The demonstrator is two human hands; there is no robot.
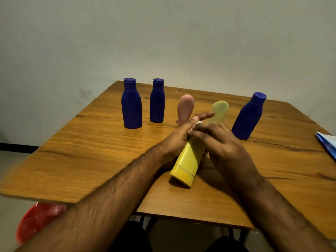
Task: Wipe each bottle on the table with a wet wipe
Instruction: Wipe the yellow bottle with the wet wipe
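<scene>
A yellow tube bottle is tilted over the middle of the wooden table, its cap end low and near me. My left hand holds its left side. My right hand wraps over its upper part, and a small bit of white wet wipe shows between the fingers. Three dark blue bottles stand upright: one at the far left, one beside it, one at the right. A pink bottle stands behind my hands.
A blue and white wipe packet lies at the table's right edge. A red plastic object sits on the floor under the table's left front corner. A pale wall rises right behind the table.
</scene>
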